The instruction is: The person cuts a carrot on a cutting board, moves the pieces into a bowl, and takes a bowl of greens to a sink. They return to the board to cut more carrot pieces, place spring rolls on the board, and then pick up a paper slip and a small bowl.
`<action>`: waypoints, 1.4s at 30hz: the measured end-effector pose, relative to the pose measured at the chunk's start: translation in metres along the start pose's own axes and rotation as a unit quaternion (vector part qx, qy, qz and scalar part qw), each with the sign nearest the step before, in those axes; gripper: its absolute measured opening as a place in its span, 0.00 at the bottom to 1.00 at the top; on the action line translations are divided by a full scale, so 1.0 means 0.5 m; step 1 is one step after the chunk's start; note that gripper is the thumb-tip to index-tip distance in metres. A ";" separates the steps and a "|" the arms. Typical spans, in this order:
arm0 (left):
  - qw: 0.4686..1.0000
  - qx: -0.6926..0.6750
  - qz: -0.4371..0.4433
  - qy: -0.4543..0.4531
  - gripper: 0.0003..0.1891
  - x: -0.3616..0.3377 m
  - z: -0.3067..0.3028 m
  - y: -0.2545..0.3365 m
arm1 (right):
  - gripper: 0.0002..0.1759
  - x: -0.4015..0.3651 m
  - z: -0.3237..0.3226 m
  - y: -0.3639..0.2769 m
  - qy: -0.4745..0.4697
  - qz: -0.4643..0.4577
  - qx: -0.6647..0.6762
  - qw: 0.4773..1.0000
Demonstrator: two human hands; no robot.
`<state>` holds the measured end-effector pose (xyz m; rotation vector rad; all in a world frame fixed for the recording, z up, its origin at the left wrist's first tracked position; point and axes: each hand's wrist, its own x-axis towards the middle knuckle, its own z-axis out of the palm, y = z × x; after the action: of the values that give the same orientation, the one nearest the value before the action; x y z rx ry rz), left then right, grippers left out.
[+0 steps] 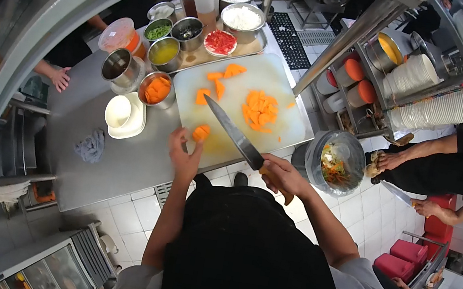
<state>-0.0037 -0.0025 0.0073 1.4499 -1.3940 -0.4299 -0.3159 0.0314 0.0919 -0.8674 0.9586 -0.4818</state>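
Observation:
My right hand (pixel 283 177) is wrapped round the handle of a large knife (pixel 237 136), whose blade points up and left over the white cutting board (pixel 232 97). At the board's lower left edge is my left hand (pixel 184 155), its fingers apart and nothing between them, just beside a small orange piece (pixel 201 133). Sliced orange pieces (pixel 260 111) lie in a heap at the middle right of the board. Larger orange chunks (pixel 234 71) are spread along its upper left. A metal bowl (pixel 157 90) left of the board holds more orange slices.
Metal bowls (pixel 165 54) and squeeze bottles (pixel 204 0) stand behind the board. White dishes (pixel 125 116) and a grey cloth (pixel 90 145) lie left. A lined bin (pixel 334 163) with scraps stands right, near a person (pixel 440 170) holding a knife. Another person's hand (pixel 60 79) rests at far left.

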 end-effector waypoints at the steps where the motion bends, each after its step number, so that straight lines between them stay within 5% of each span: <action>1: 1.000 -0.002 0.005 0.000 0.21 -0.001 -0.004 0.001 | 0.21 -0.009 -0.007 -0.006 0.000 -0.002 0.012 1.000; 3: 0.952 -0.235 -0.190 0.048 0.18 0.002 -0.012 0.017 | 0.20 -0.019 -0.023 0.006 -0.008 0.008 -0.001 1.000; 4: 0.952 -0.236 -0.187 0.049 0.18 0.009 -0.017 0.029 | 0.20 -0.024 -0.026 0.013 -0.017 0.022 -0.013 1.000; 6: 0.793 -0.492 -0.350 -0.079 0.15 0.026 -0.026 0.057 | 0.20 -0.035 -0.023 0.017 -0.013 0.053 -0.035 0.998; 9: 0.752 -0.523 -0.373 -0.146 0.14 0.032 -0.007 0.080 | 0.21 -0.047 -0.017 0.017 -0.014 0.060 -0.041 0.997; 24: 0.714 -0.502 -0.402 -0.276 0.06 0.028 0.109 0.058 | 0.22 -0.109 -0.060 0.103 0.019 0.040 -0.029 0.999; 28: 0.772 -0.463 -0.357 -0.249 0.09 0.029 0.147 0.041 | 0.17 -0.117 -0.072 0.124 0.079 0.000 -0.001 0.997; 30: 0.966 -0.117 -0.104 -0.204 0.11 0.024 0.158 0.016 | 0.16 -0.125 -0.085 0.121 0.110 -0.023 0.016 0.994; 31: 0.968 -0.116 -0.101 -0.196 0.11 0.034 0.141 0.039 | 0.16 -0.136 -0.093 0.108 0.122 -0.009 -0.062 0.991; 33: 0.979 0.091 0.082 -0.163 0.18 0.042 0.101 0.076 | 0.17 -0.146 -0.102 0.086 0.127 0.017 -0.201 0.971; 36: 0.955 0.195 0.126 -0.184 0.27 0.058 0.046 0.034 | 0.18 -0.129 -0.114 0.069 0.099 0.026 -0.307 0.946; 42: 0.926 0.205 0.104 -0.299 0.28 0.061 -0.039 0.036 | 0.16 -0.046 -0.134 0.046 0.140 0.003 -0.291 0.947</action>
<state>0.0108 -0.0178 0.0418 1.5399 -2.2137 -0.4863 -0.3854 0.0324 0.0656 -1.3493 1.4002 -0.3214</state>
